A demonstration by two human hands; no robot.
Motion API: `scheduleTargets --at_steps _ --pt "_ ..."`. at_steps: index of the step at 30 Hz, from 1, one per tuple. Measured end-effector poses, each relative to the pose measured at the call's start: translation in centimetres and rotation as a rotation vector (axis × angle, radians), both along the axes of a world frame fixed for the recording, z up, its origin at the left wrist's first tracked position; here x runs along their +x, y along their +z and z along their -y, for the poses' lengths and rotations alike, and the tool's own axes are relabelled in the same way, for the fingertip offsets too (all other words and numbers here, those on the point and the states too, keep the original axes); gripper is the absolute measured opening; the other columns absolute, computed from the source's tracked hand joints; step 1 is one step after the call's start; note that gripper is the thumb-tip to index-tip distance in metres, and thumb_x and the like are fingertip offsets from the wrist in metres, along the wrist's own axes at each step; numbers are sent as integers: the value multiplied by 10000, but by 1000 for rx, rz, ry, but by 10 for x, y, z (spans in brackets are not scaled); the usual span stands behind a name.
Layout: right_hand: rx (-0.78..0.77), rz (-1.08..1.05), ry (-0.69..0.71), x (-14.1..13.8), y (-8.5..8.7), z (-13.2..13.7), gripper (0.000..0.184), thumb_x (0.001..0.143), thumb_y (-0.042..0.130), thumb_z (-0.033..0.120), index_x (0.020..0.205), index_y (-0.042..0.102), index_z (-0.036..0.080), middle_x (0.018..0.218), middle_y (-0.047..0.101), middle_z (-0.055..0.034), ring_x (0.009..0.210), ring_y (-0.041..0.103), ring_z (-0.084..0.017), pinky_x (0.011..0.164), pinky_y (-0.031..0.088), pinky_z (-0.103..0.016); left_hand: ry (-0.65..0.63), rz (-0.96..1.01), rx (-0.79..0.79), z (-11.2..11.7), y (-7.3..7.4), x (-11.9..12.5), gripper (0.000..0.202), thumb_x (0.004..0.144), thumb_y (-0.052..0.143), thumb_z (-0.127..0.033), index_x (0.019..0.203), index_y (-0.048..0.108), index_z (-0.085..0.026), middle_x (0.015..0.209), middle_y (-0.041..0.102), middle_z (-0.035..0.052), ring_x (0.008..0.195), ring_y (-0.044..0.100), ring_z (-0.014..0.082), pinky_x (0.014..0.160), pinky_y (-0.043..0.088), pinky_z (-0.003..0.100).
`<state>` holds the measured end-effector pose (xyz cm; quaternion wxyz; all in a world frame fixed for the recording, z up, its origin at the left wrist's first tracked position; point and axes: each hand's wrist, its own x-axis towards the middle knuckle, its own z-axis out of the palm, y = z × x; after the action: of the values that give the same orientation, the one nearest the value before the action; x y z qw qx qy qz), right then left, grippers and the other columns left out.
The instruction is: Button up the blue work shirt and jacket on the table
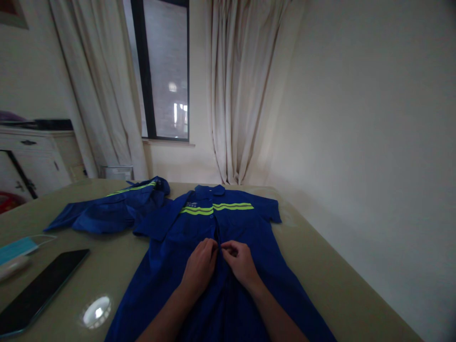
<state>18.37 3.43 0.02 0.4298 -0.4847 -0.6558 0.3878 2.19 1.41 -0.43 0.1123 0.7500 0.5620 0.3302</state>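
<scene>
Closest in, two bare forearms, slanting up from the bottom edge and meeting over the shirt (249, 223). Left hand (200, 267) and right hand (241, 263) knuckles-up, wrists low, thumbs turned inward, almost touching at the front opening. Fingers (213, 245) of both drawn narrow, pinching the blue cloth at the button strip below the yellow-green chest stripes; button between them or not, cannot tell. Shirt spread flat on the desk (327, 285), front up, collar away, short sleeves out to the sides, hem toward the camera. Judging by the folds: soft, light, limp cloth, no stiffness to lean on, probably apt to slide on the glossy desk; best taken by a doubled edge such as the button strip, collar or shoulder seams. Against the sleeve on the left, a second shirt (107, 213), crumpled. Farther left, a phone (39, 292) and a mask (17, 249), well apart from the hands.
</scene>
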Motion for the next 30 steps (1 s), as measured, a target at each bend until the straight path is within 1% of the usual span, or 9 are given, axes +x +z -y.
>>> scheduleTargets --at_steps 4,9,13,15,18,22,24,27,30 --pt "25 12 5 -1 -4 -1 239 764 612 255 920 763 155 616 650 10 541 541 -129 536 381 -231 13 -24 1 0 0 1 182 994 411 -174 979 580 -239 977 655 40 957 629 213 871 487 336" --pt "25 63 -21 -2 1 1 273 704 582 185 909 762 177 547 542 59 517 471 -115 527 338 -227 25 -38 13 -1 -1 1 199 996 394 -164 959 575 -240 958 652 37 940 634 209 853 481 325" --pt "-2 45 -64 -5 1 2 224 792 630 330 882 745 161 591 585 29 548 510 -133 544 364 -244 -26 3 20 0 0 -1 201 999 395 -171 974 580 -245 975 659 34 948 632 202 857 485 313" --pt "-15 59 -47 -5 -2 1 279 748 716 379 913 728 154 595 586 35 548 512 -134 542 361 -245 -38 26 9 0 0 -2 205 977 408 -140 966 584 -245 980 664 33 955 628 201 869 486 318" --pt "-29 28 -32 -1 -7 -4 231 730 710 332 895 693 171 601 575 46 567 519 -137 556 369 -242 -23 61 -20 -2 -1 -3 183 966 429 -151 952 587 -243 974 667 36 945 632 209 880 494 339" --pt "-69 -102 -47 6 -10 -10 132 744 642 286 848 645 203 730 632 23 705 590 -160 650 439 -246 -25 109 -10 -3 -2 -4 154 980 438 -206 969 587 -244 973 670 40 934 647 215 871 505 352" --pt "-155 -150 -32 9 -10 -11 163 745 639 294 884 659 210 791 667 9 743 611 -171 656 456 -249 -31 116 5 -2 -1 -4 148 978 444 -212 956 587 -243 963 671 38 922 651 215 860 505 352" --pt "-284 -215 12 10 -12 -12 255 740 645 311 966 693 201 828 696 -12 706 614 -172 597 442 -247 -26 121 13 -1 0 -4 139 973 458 -219 949 592 -246 958 674 33 918 654 213 851 501 345" --pt "-313 -225 28 9 -13 -12 301 728 658 320 993 703 185 794 686 -8 633 587 -156 547 409 -240 -14 118 26 0 1 -4 133 975 469 -226 953 598 -249 958 675 29 917 656 209 837 496 330"
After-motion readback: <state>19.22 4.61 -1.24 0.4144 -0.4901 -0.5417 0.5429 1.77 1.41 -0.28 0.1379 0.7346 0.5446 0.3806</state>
